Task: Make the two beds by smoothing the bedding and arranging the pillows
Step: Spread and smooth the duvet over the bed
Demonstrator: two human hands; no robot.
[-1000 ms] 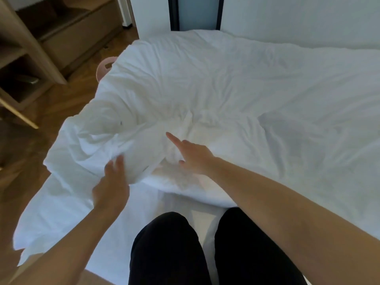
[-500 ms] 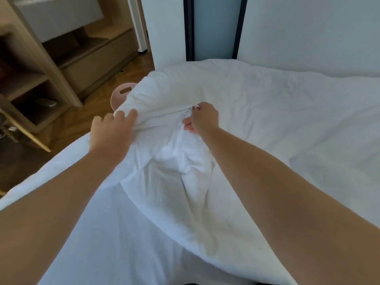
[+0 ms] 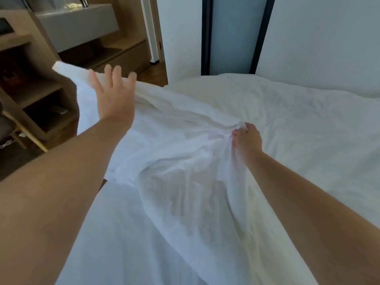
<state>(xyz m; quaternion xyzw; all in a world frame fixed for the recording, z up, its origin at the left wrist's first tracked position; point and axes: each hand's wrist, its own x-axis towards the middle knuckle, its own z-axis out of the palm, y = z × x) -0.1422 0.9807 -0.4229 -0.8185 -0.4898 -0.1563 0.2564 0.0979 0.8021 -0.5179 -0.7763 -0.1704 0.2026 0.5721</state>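
Note:
A white duvet (image 3: 267,112) lies rumpled over the bed, with a bare white sheet (image 3: 115,233) showing below it in the near left. My left hand (image 3: 114,95) is raised with fingers spread and straight, its palm against a lifted corner of the duvet (image 3: 67,72) that flies up to the left. My right hand (image 3: 245,139) pinches a bunched fold of the duvet near the middle of the bed. No pillow is in view.
A wooden shelf unit (image 3: 35,95) stands to the left of the bed, with a grey counter (image 3: 78,25) above it. Wood floor shows beside it. A white wall and a dark-framed glass panel (image 3: 230,36) rise behind the bed.
My left hand has opened and swung up and left, flinging the duvet corner outward. My right hand keeps its pinch on the fold, now further right. The view has tilted upward.

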